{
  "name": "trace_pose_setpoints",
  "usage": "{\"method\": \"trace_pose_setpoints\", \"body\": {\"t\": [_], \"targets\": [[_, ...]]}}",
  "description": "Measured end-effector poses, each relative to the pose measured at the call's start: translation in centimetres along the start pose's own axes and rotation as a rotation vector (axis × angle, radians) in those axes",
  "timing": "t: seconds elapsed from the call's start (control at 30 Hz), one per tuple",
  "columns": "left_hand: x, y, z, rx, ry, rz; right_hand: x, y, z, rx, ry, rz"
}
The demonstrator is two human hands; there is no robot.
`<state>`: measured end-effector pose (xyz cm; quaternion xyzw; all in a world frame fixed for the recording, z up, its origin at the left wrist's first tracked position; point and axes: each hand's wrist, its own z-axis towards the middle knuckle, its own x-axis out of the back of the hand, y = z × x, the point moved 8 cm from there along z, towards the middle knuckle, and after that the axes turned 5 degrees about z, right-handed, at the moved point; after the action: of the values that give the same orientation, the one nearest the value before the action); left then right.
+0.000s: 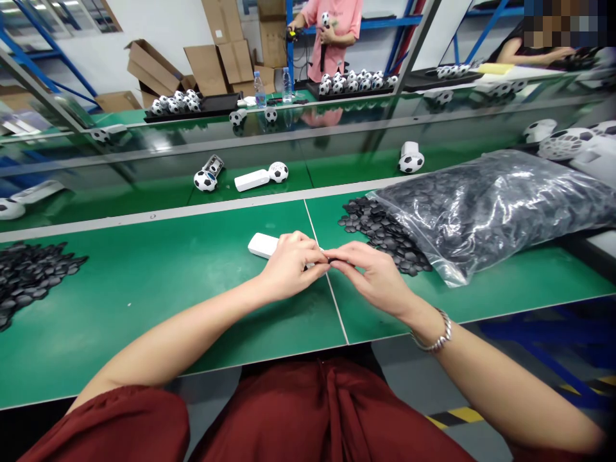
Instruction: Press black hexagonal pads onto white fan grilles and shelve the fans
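My left hand (292, 268) is closed over what looks like a handheld fan, whose white handle (262, 245) sticks out to the left just above the green bench. Its head is hidden under my fingers. Close by on the right, my right hand (375, 276) pinches a small black piece (331, 260) against the head end, and the fingertips of both hands nearly meet there. Loose black pieces (380, 234) spill from a clear plastic bag (495, 205) right of my hands. Another heap of black pieces (33, 276) lies at the far left.
Beyond the bench's pale rail runs a green conveyor (337, 168), carrying football-patterned fans (278, 172) spaced apart. Across it stand trays of football heads (356, 83), water bottles (260, 90) and cardboard boxes (235, 61). A person in a pink shirt (332, 32) works opposite; another sits at upper right.
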<state>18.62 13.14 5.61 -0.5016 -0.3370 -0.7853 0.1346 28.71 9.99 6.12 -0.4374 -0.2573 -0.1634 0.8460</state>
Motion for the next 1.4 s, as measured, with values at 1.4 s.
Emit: {"method": "trace_pose_setpoints", "body": {"t": [1.4], "targets": [[-2.3,-3.2,-1.0,0.103,-0.03,0.028,-2.8,7.9,-1.4,-0.364,-0.09,0.235]]}}
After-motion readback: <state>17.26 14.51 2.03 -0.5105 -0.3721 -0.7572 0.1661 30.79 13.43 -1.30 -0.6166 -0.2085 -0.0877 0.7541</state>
